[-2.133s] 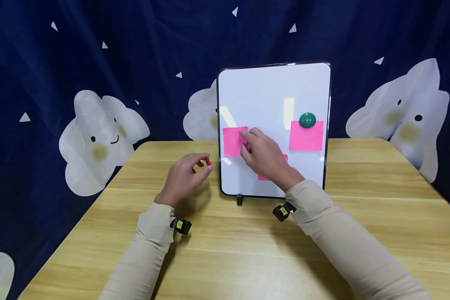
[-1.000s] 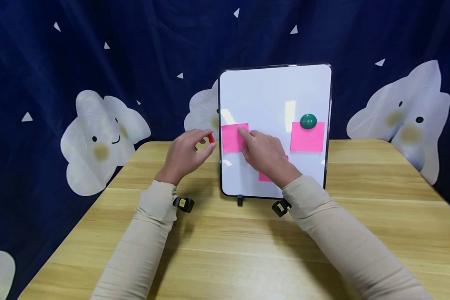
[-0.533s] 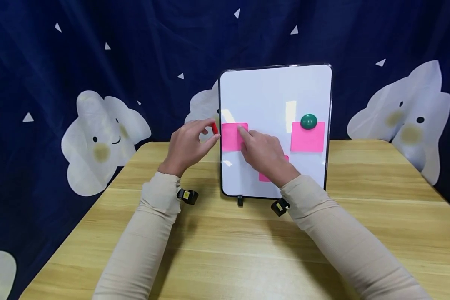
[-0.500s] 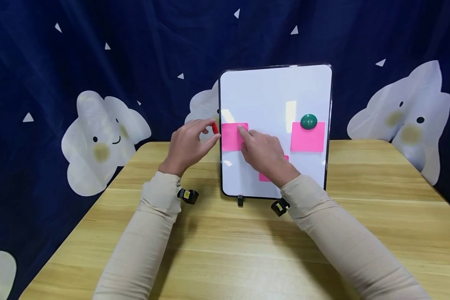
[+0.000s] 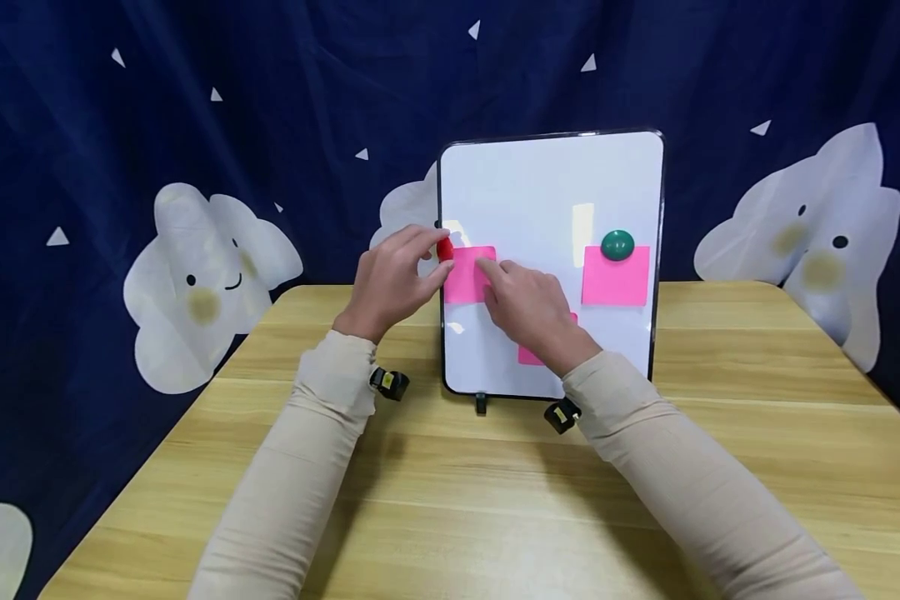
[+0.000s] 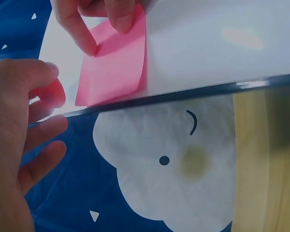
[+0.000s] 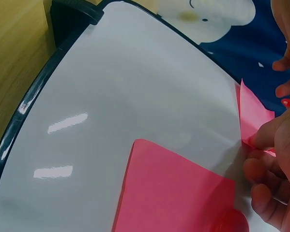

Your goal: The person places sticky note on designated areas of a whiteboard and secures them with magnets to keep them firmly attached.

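A red magnet (image 5: pixel 445 248) is pinched between thumb and fingertips of my left hand (image 5: pixel 396 282), at the whiteboard's left edge. My right hand (image 5: pixel 534 310) reaches across the whiteboard (image 5: pixel 525 192) and presses a pink sticky note (image 5: pixel 465 279) with its index fingertip near the upper right corner. The left wrist view shows that note (image 6: pixel 118 67) with its edge near the frame standing slightly off the board; thumb and index fingertips touch it. The right hand's other fingers (image 7: pixel 261 198) are bent.
Another pink note (image 5: pixel 615 279) hangs under a green magnet (image 5: pixel 617 245) at the right. A third pink note (image 7: pixel 174 188), partly behind my right hand in the head view, carries a red magnet (image 7: pixel 232 222). The whiteboard stands on a black foot (image 5: pixel 481 404) on the wooden table (image 5: pixel 450 500).
My left hand has risen and moved right with the red magnet, from beside the board to the note's upper left corner. The note sits slightly higher, and my right index finger has straightened onto it.
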The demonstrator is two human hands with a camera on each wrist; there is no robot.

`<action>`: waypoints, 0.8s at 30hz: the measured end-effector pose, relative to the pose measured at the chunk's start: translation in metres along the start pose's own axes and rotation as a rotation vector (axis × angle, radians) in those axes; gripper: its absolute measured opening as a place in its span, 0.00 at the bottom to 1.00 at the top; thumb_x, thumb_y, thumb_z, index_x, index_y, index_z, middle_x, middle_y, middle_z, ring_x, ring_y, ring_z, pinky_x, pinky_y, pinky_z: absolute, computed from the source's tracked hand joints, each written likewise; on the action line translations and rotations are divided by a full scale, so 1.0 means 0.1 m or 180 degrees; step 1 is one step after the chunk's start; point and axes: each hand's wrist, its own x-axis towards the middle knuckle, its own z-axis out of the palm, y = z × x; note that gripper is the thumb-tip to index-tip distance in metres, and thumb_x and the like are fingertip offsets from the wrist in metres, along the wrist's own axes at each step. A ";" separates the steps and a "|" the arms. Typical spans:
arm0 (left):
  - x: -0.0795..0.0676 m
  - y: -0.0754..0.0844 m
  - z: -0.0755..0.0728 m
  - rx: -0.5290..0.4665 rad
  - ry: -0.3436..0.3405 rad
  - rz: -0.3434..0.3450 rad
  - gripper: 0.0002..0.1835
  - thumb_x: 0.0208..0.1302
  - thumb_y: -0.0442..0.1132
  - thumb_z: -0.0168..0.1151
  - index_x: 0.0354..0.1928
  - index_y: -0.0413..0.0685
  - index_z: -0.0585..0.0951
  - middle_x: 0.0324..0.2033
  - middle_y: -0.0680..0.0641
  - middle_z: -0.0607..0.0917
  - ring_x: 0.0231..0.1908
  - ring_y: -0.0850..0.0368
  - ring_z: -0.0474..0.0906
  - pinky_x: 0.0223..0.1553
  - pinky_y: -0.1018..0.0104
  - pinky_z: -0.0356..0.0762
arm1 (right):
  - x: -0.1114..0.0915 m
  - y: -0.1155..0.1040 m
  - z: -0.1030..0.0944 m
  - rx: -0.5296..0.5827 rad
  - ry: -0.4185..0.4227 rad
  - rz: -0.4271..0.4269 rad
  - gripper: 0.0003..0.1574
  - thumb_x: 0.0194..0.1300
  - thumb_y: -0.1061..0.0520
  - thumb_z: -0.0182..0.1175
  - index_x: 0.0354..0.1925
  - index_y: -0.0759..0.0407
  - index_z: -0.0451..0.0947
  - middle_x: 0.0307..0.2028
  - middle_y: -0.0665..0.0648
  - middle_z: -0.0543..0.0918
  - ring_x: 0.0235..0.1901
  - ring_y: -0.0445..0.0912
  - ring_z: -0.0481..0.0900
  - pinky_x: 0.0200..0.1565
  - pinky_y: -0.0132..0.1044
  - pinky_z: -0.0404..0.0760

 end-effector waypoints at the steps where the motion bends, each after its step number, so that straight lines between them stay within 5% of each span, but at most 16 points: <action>1: 0.02 0.01 0.01 0.0007 -0.0002 0.0016 0.19 0.64 0.45 0.69 0.55 0.46 0.85 0.47 0.49 0.86 0.37 0.56 0.81 0.33 0.62 0.81 | 0.00 0.00 0.00 0.0005 0.0012 -0.0004 0.24 0.65 0.58 0.68 0.58 0.58 0.75 0.27 0.57 0.81 0.22 0.48 0.78 0.24 0.36 0.76; 24: 0.16 0.09 0.11 0.0319 -0.0275 -0.0008 0.18 0.63 0.43 0.70 0.55 0.48 0.84 0.51 0.49 0.85 0.38 0.54 0.84 0.35 0.61 0.83 | -0.02 0.02 0.01 0.0003 0.0045 0.0030 0.24 0.65 0.57 0.67 0.58 0.56 0.75 0.24 0.56 0.78 0.19 0.46 0.74 0.22 0.36 0.73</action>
